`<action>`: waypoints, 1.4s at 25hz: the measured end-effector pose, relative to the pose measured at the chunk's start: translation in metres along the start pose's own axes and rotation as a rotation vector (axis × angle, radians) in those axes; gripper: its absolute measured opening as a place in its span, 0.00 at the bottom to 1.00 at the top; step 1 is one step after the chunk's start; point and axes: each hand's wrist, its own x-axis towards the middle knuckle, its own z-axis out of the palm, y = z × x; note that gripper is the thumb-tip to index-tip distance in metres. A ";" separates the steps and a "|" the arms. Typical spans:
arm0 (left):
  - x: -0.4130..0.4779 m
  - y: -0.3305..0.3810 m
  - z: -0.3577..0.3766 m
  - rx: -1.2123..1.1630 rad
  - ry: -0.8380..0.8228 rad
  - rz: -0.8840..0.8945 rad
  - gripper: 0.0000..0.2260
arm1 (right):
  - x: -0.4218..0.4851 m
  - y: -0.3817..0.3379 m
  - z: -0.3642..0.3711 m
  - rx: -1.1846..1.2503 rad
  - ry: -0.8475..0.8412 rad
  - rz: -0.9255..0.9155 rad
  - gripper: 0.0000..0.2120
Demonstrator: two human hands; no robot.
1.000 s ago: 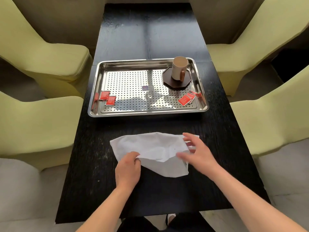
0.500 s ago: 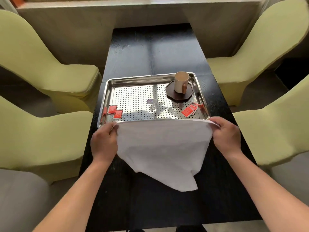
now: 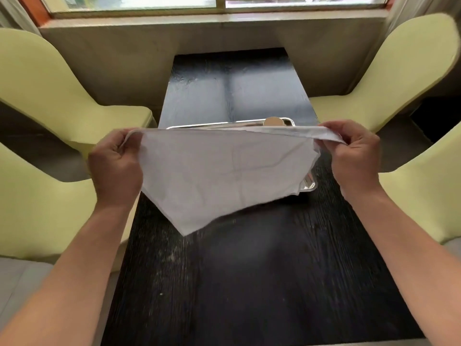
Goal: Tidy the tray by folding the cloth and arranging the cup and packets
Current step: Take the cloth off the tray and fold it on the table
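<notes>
- The left hand [image 3: 116, 166] is raised above the table with its back toward the camera. Its curled fingers pinch the top left corner of the cloth [image 3: 224, 171].
- The white cloth hangs stretched in the air between both hands, with one corner pointing down to the near side.
- The cloth hides most of the metal tray [image 3: 308, 184]; only the far rim and the near right corner show.
- The top of the cup [image 3: 273, 121] shows just over the cloth's upper edge, at the tray's far right.
- The right hand [image 3: 354, 156] grips the top right corner with curled fingers.
- The table [image 3: 249, 283] is black wood, with yellow-green chairs [image 3: 50, 83] on the left and right and a window [image 3: 214, 2] on the far side.
</notes>
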 end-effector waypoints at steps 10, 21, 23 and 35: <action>-0.139 -0.060 -0.054 0.217 -0.645 -0.038 0.08 | -0.114 0.064 -0.064 -0.377 -0.460 0.224 0.18; -0.186 -0.102 -0.040 0.001 -0.544 -0.733 0.07 | -0.134 0.101 -0.053 -0.547 -0.619 0.483 0.06; -0.197 -0.106 -0.041 -0.120 -0.471 -0.898 0.06 | -0.136 0.102 -0.059 -0.540 -0.652 0.516 0.08; -0.233 -0.121 -0.045 -0.037 -0.498 -0.946 0.06 | -0.183 0.137 -0.074 -0.453 -0.579 0.823 0.07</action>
